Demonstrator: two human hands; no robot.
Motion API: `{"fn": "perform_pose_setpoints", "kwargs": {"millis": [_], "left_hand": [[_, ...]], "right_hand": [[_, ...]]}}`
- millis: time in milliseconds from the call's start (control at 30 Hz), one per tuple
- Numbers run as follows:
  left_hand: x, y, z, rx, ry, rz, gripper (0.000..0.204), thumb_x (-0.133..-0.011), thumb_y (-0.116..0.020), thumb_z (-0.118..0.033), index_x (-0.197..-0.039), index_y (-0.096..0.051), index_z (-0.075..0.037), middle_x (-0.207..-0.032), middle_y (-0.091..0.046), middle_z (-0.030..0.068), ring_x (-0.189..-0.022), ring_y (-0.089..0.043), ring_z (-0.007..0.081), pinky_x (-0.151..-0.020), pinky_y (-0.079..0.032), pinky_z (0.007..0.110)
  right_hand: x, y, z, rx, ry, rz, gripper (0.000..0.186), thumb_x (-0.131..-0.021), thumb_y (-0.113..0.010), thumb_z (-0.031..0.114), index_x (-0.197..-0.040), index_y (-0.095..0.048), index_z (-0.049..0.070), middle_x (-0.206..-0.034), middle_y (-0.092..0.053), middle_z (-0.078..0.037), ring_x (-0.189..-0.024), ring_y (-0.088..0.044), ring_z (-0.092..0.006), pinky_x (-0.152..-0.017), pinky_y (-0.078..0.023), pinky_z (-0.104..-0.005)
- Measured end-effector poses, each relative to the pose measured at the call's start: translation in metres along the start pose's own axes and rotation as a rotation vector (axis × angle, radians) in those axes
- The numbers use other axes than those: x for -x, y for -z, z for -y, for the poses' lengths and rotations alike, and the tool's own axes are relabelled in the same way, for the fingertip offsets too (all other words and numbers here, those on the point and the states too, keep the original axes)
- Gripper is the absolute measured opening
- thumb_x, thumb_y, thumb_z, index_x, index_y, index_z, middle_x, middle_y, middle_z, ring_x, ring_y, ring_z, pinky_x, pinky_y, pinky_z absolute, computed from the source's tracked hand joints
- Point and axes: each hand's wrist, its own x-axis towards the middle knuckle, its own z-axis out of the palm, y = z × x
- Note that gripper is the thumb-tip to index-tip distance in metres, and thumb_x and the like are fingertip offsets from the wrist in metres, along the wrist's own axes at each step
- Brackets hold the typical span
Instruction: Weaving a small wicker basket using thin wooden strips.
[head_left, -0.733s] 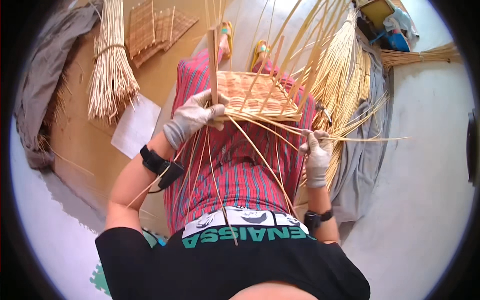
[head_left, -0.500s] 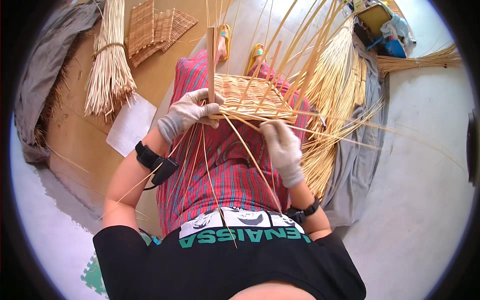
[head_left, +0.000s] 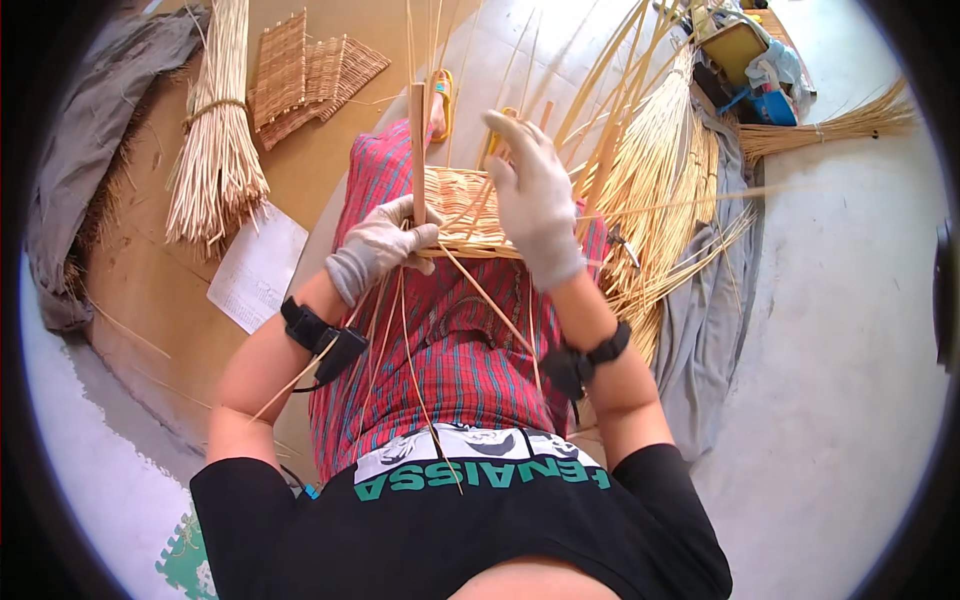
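A woven tan basket piece rests over my lap in red striped cloth, with long upright strands. My gloved left hand is shut on its left corner beside an upright wooden slat. My gloved right hand is raised over the basket's right part among the upright strands, fingers apart and slightly bent, with nothing visible held; it hides that part of the weave. Loose thin strands hang down from the near edge.
A tied pale reed bundle, woven mats and a paper sheet lie left. Long reeds lie on grey cloth at right. Another bundle and blue and yellow items are at upper right.
My right hand has swung up and inward from the right side to over the basket and has let its fingers spread. The basket and left hand have shifted slightly.
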Motion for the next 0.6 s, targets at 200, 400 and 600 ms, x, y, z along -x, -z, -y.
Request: {"fn": "perform_pose_setpoints", "kwargs": {"millis": [200,400,600], "left_hand": [[-0.006,-0.003,0.005,0.052,0.043,-0.057,0.027,-0.098,-0.072,-0.013,-0.122,-0.062,-0.004,-0.101,-0.067,0.0082,-0.084,-0.073,0.0211,-0.066,-0.068,0.034],[0.0,0.002,-0.003,0.091,0.047,-0.097,0.022,-0.098,-0.073,-0.013,-0.116,-0.064,-0.005,-0.103,-0.068,0.0069,-0.089,-0.072,0.0199,-0.067,-0.068,0.034],[-0.001,0.004,0.003,0.074,0.059,-0.042,0.023,-0.096,-0.075,-0.014,-0.113,-0.063,-0.004,-0.101,-0.066,0.0054,-0.09,-0.071,0.0199,-0.07,-0.069,0.036]], "right_hand": [[-0.035,-0.03,0.029,0.18,0.415,0.24,0.066,-0.082,-0.077,0.007,-0.145,-0.059,0.01,-0.134,-0.066,-0.014,-0.112,-0.067,-0.0303,-0.1,-0.052,-0.0419],[0.098,0.012,-0.061,0.37,0.082,0.028,0.043,-0.092,-0.069,0.003,-0.135,-0.065,0.003,-0.097,-0.076,-0.014,-0.093,-0.073,-0.0318,-0.088,-0.055,-0.0434],[0.054,-0.029,-0.019,-0.12,-0.026,-0.018,0.057,-0.091,-0.069,0.003,-0.147,-0.058,0.008,-0.11,-0.074,-0.015,-0.1,-0.071,-0.0339,-0.089,-0.055,-0.0435]]}}
